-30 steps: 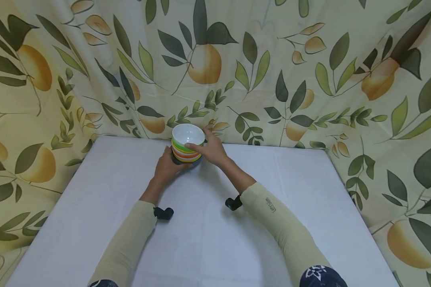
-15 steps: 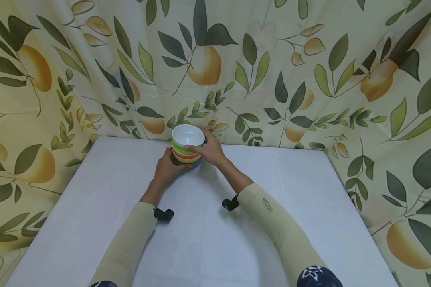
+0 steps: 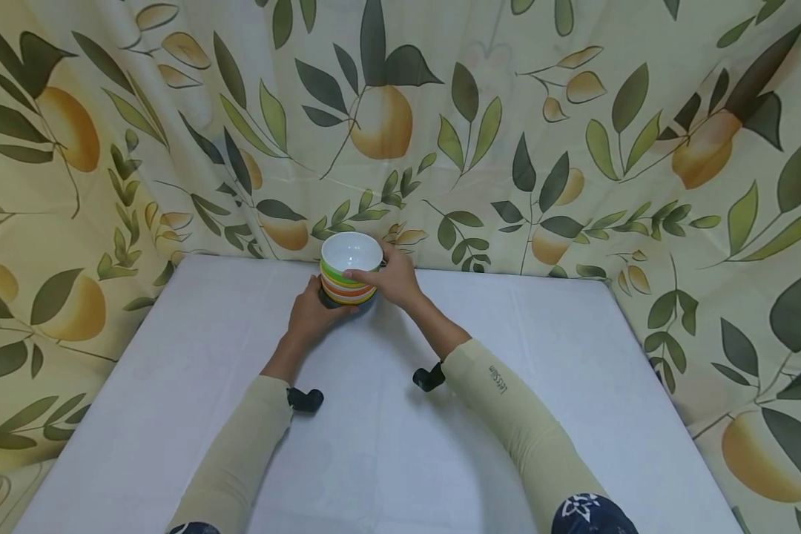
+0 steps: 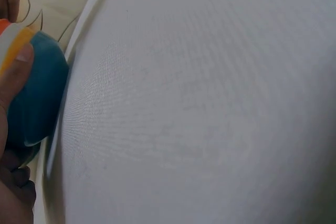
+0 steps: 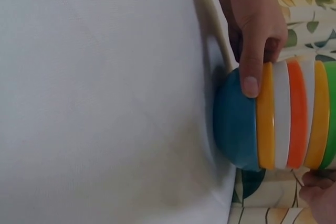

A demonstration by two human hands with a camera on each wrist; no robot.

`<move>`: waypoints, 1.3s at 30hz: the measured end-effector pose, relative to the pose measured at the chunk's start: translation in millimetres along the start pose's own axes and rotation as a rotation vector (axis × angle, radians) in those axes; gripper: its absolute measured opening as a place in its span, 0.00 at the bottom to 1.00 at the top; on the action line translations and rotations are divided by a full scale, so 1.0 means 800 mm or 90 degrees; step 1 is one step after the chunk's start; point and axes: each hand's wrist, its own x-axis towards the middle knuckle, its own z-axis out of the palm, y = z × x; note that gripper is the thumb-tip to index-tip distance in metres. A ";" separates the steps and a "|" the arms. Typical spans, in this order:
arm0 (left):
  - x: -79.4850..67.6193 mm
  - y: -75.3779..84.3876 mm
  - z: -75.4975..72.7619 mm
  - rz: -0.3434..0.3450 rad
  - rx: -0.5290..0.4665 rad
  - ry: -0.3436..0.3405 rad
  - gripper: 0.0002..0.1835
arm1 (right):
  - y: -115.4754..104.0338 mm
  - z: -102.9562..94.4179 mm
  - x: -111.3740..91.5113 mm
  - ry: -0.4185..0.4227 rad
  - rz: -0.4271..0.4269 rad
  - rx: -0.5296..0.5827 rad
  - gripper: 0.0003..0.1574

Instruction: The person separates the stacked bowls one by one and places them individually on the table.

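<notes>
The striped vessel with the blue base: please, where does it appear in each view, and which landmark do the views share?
Head: striped vessel slightly left of centre, at mid-height.
Left wrist: at the left edge, cut off.
Right wrist: at the right edge, cut off.
Shared landmark: the left hand, gripping it.

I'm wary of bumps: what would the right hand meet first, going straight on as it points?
The right hand already grips what looks like a bowl stack; past that, probably the patterned curtain, though depth is unclear.
</notes>
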 end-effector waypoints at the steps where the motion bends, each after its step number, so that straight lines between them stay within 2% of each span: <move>1: 0.000 -0.001 0.000 0.001 0.001 0.000 0.54 | 0.001 0.000 0.000 0.000 -0.001 0.000 0.51; 8: 0.005 -0.007 0.001 0.008 0.023 0.003 0.52 | 0.003 -0.001 0.003 0.007 -0.019 0.014 0.49; 21: 0.003 -0.003 0.001 0.005 0.001 0.003 0.52 | -0.001 -0.001 0.004 0.028 -0.043 0.044 0.45; 27: 0.002 -0.003 0.002 -0.002 0.004 0.001 0.52 | -0.006 -0.002 0.002 0.035 -0.044 0.045 0.46; 35: 0.002 -0.004 0.001 0.005 0.005 0.000 0.52 | -0.010 -0.011 -0.003 0.056 -0.047 0.048 0.48; 39: 0.002 -0.005 0.002 0.011 0.007 0.002 0.52 | -0.010 -0.018 -0.006 0.067 -0.052 0.057 0.44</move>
